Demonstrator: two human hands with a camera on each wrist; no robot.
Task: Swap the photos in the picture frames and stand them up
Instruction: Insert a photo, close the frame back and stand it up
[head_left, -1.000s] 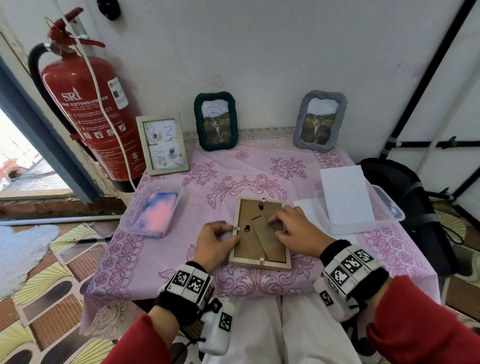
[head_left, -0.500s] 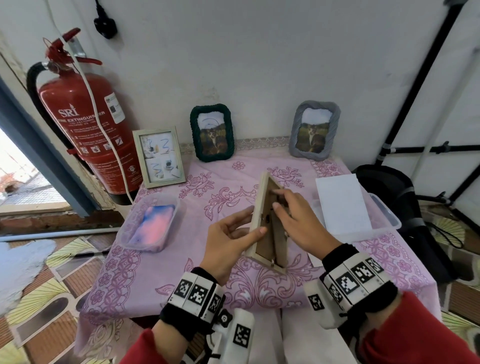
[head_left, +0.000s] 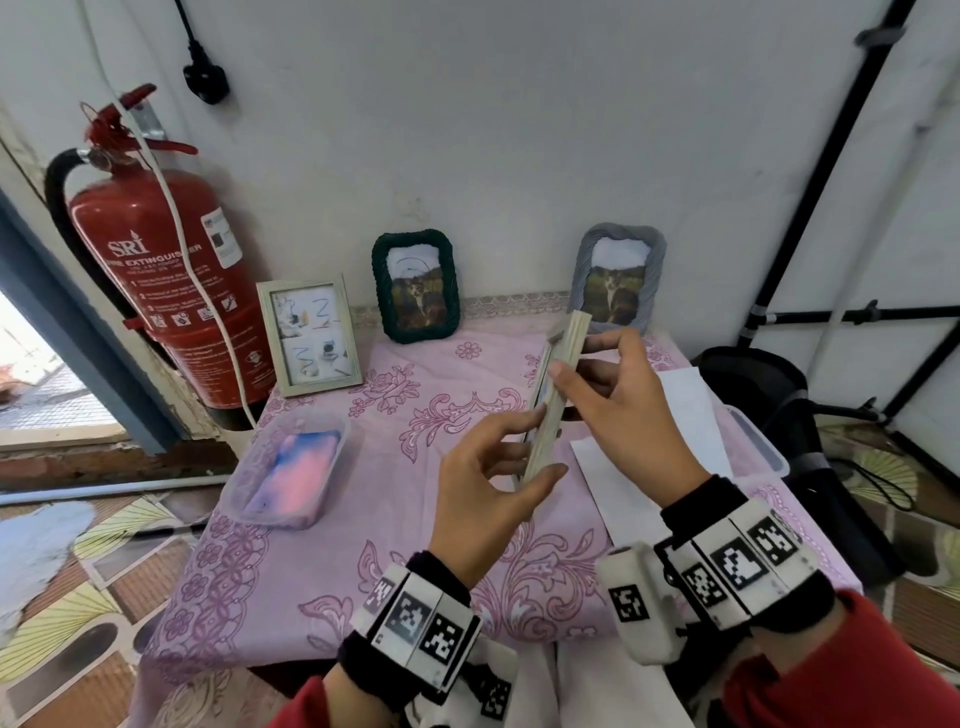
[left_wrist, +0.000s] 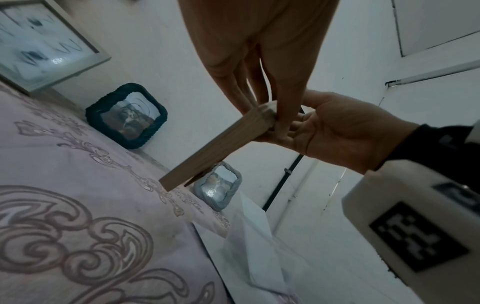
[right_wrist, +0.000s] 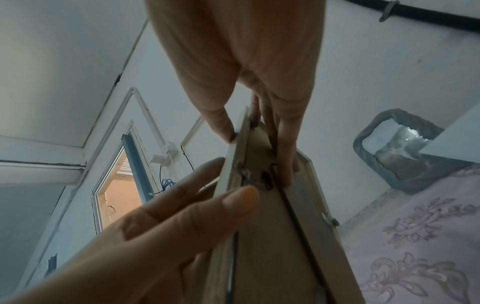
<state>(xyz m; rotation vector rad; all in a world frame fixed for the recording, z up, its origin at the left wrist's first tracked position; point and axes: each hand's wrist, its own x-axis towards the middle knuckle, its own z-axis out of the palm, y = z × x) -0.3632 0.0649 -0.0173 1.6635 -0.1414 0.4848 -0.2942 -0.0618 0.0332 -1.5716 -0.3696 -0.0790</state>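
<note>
Both hands hold a light wooden picture frame (head_left: 546, 441) edge-on above the pink tablecloth (head_left: 363, 545). My left hand (head_left: 524, 452) pinches its near lower end between thumb and fingers. My right hand (head_left: 587, 358) grips its upper part, thumb on the front edge and fingers behind. In the right wrist view the frame's brown backing (right_wrist: 272, 226) with its stand and clips faces the right hand (right_wrist: 259, 133). The left wrist view shows the frame (left_wrist: 221, 148) clear of the cloth. A second wooden frame (head_left: 310, 335), a green frame (head_left: 415, 286) and a grey frame (head_left: 618, 278) stand at the wall.
A clear tub (head_left: 291, 462) holding a pink and blue photo sits at the left. A clear tub with white sheets (head_left: 691, 410) sits at the right. A red fire extinguisher (head_left: 156, 280) stands left of the table and a black bag (head_left: 779, 415) to its right.
The wooden frame lay face down on the cloth a second ago. Both hands have lifted it, tipped it on edge and raised it toward the back of the table.
</note>
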